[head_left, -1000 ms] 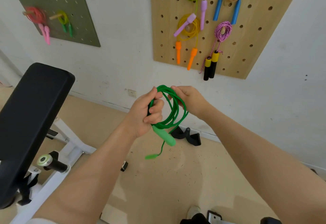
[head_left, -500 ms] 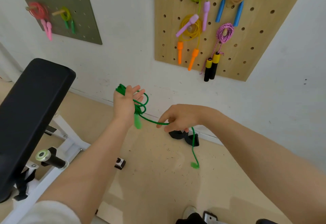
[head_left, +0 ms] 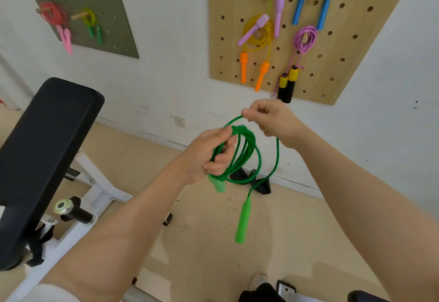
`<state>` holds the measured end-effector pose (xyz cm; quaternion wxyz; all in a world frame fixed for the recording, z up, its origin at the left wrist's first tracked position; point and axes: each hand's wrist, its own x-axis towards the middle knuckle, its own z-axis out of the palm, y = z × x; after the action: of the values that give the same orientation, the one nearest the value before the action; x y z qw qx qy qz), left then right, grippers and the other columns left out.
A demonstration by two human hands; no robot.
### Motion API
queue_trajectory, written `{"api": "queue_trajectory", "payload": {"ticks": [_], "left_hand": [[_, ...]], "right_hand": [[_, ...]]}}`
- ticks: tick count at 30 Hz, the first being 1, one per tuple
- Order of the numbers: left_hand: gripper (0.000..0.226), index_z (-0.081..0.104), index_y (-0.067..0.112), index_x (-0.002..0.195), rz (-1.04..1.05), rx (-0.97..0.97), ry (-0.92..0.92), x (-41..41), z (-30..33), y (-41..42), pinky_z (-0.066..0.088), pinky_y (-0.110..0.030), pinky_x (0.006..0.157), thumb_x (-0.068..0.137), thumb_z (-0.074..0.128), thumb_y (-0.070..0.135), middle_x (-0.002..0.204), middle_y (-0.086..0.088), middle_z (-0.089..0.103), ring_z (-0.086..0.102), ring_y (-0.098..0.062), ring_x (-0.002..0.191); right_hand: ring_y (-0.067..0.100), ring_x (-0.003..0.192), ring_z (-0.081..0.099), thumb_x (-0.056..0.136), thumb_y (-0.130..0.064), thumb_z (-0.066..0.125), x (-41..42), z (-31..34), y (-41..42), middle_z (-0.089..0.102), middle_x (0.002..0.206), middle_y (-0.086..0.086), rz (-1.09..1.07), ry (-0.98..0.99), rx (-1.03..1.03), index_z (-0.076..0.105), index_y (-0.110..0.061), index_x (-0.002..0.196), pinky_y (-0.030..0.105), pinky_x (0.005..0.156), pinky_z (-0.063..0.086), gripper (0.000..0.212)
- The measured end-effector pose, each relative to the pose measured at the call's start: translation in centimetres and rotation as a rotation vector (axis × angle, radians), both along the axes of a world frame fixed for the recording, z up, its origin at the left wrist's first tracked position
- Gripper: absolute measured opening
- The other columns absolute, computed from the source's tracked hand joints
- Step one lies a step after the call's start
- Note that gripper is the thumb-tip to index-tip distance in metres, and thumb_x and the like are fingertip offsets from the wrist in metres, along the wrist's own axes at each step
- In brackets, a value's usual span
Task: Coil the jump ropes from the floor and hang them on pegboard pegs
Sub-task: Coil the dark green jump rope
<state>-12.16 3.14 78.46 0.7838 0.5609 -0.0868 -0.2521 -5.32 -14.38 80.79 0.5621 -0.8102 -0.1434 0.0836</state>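
Green jump rope (head_left: 247, 149): 1 | left hand (head_left: 209, 156) grip clamps coil | right hand (head_left: 270, 118) pinches strand

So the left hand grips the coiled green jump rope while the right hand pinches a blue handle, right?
Not quite. The head view shows the right hand pinching the rope's thin green cord, not a blue handle. The left hand does grip the coiled green jump rope.

Single view: head-worn wide-angle camera, looking forward and down from standing height. Both forearms enter from the near edge, hands close at centre. Far wall tilts across the top, with wooden pegboard (head_left: 316, 40) far right, green pegboard (head_left: 78, 9) far left, bench pad (head_left: 45, 149) near left. No second view to overlap.
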Motion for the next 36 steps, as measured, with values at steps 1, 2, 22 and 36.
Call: {"api": "queue_trajectory", "payload": {"ticks": [1,2,22,36], "left_hand": [[0.032,0.039,0.015,0.073,0.047,-0.06,-0.014,0.1,0.6,-0.2,0.011,-0.013,0.036,0.087,0.041,0.044,0.039,0.007,0.035,0.02,-0.001,0.024],[0.03,0.038,0.015,0.073,0.108,-0.094,-0.028,0.2,1.1,-0.3,0.01,-0.013,0.036,0.087,0.038,0.042,0.039,0.007,0.034,0.019,-0.001,0.024],[0.017,0.041,0.004,0.093,0.615,0.736,-0.309,2.6,-0.2,0.4,0.036,-0.01,0.036,0.099,0.04,0.02,0.066,0.005,0.055,0.053,0.0,0.034],[0.035,0.031,0.018,0.066,0.126,0.104,-0.087,1.5,2.2,0.9,0.006,-0.016,0.038,0.076,0.044,0.049,0.036,0.01,0.025,0.015,-0.002,0.024]], "right_hand": [[0.006,0.04,0.022,0.091,-0.019,0.057,0.0,-0.9,0.4,0.029,0.048,-0.004,0.011,0.013,-0.024,0.053,-0.006,0.065,0.019,0.04,0.018,0.03],[0.004,0.041,0.025,0.093,-0.013,0.053,-0.2,-1.6,0.9,0.032,0.05,-0.003,0.026,0.012,-0.054,0.055,0.003,0.069,0.017,0.04,0.021,0.029],[0.003,0.044,0.038,0.085,-0.022,0.064,-2.8,2.1,4.6,0.037,0.046,-0.01,0.506,-0.168,-0.612,0.07,-0.001,0.086,0.014,0.049,0.029,0.021],[0.006,0.078,0.053,0.086,-0.024,0.064,0.0,1.2,2.6,0.059,0.09,-0.006,0.218,-0.048,0.047,0.059,-0.02,0.098,0.019,0.076,0.045,0.015]]}}
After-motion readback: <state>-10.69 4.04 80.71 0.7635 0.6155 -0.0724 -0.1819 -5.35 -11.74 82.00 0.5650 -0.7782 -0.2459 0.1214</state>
